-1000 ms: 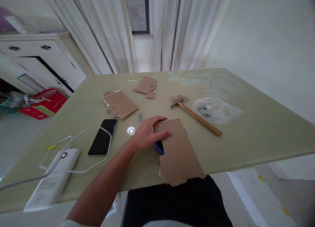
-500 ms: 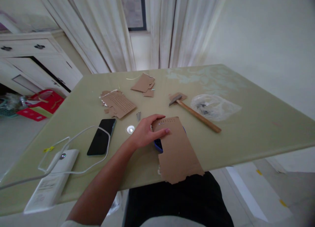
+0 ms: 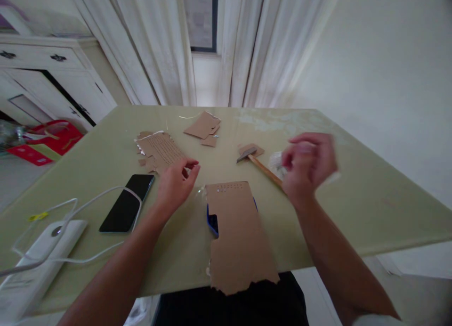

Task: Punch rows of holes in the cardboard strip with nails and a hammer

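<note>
From the head camera, the risk I am judging first sits under my left hand [image 3: 175,184]: I am pinching something small between thumb and forefinger, too small for me to tell what it is, and a loose pinch could let it drop onto the pale green desk [image 3: 353,208] and roll out of sight among the scraps. The long brown cardboard strip with a row of small holes [image 3: 236,232] is lying flat in front of me on top of a blue object [image 3: 213,221], and its torn near end is overhanging the desk edge, so a careless nudge from either forearm could tip it off. The wooden-handled hammer [image 3: 259,163] is lying just behind my right hand [image 3: 307,168], close enough for a knock.

My left hand is hovering low, just left of the strip's perforated end, fingers curled narrow. My right hand is raised above the desk and blurred, fingers bunched together; I cannot tell whether it is holding anything. The black smartphone [image 3: 126,203] and white power bank [image 3: 35,250] are lying well to my left.
</note>
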`<state>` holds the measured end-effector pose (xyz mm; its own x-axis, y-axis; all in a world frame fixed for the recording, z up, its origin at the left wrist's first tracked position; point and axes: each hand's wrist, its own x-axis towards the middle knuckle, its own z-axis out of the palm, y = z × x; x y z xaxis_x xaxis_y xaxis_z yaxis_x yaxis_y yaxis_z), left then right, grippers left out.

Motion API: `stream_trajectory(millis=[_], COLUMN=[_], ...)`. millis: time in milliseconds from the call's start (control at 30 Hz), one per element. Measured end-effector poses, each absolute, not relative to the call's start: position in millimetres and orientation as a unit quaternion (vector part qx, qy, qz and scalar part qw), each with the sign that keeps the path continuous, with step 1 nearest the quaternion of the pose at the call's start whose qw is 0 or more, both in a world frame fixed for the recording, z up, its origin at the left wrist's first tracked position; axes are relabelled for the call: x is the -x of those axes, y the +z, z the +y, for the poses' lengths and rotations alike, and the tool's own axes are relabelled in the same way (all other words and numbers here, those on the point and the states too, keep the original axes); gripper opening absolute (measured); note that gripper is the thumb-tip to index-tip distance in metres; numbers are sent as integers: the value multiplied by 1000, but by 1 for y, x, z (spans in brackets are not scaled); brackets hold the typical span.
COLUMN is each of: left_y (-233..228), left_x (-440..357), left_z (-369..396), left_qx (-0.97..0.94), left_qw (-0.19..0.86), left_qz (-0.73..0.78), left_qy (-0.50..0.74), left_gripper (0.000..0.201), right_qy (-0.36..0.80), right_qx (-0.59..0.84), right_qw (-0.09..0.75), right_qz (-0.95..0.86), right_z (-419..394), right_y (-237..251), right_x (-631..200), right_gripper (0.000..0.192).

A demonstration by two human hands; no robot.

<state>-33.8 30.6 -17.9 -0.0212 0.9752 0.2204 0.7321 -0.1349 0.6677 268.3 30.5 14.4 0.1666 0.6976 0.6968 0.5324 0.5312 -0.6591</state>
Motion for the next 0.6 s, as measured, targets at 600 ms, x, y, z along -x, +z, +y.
stream_trajectory(millis=[600], left_y=[-46], left_x=[57], left_z=[47], left_qx=[-671], left_qw=[107], left_qz=[723], left_qy=[121], left_gripper=[36], right_qy=[27], right_qx=[654], right_qw=[196], right_qz=[-730], right_z=[80], right_y=[-64], right_x=[-297], right_gripper=[27])
